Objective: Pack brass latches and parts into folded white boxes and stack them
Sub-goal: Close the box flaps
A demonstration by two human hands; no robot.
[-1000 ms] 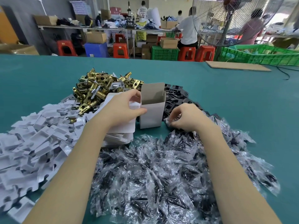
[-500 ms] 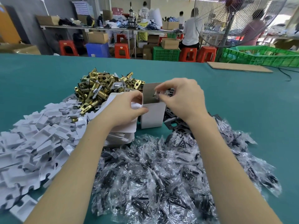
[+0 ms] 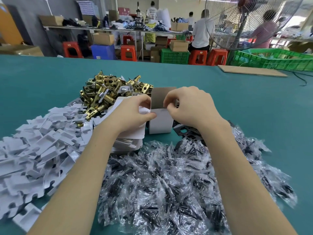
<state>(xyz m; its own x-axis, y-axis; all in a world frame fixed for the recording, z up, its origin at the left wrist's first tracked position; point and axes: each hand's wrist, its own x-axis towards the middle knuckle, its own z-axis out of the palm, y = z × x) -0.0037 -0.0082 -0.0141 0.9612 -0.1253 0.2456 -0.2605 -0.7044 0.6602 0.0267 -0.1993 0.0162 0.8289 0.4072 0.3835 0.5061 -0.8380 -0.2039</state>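
Observation:
A small white box point(image 3: 160, 121) stands upright on the green table, its brown-lined lid flap raised behind it. My left hand point(image 3: 135, 114) pinches the box's left top edge. Over the open top hovers my right hand point(image 3: 189, 107), fingers curled down at the rim; whether it holds anything is hidden. A heap of brass latches point(image 3: 110, 94) lies behind the left hand. Flat white box blanks point(image 3: 128, 141) are stacked under my left wrist.
White plastic inserts point(image 3: 39, 150) spread across the left. Clear bags of dark parts point(image 3: 177, 180) cover the near centre and right. Black flat plates point(image 3: 186, 133) lie beside the box on the right. A cardboard sheet point(image 3: 250, 71) and green crates point(image 3: 274, 59) sit at the far right.
My right hand rose from the bag pile to the open top of the box, then settled lower at its rim. The left hand kept its pinch on the box.

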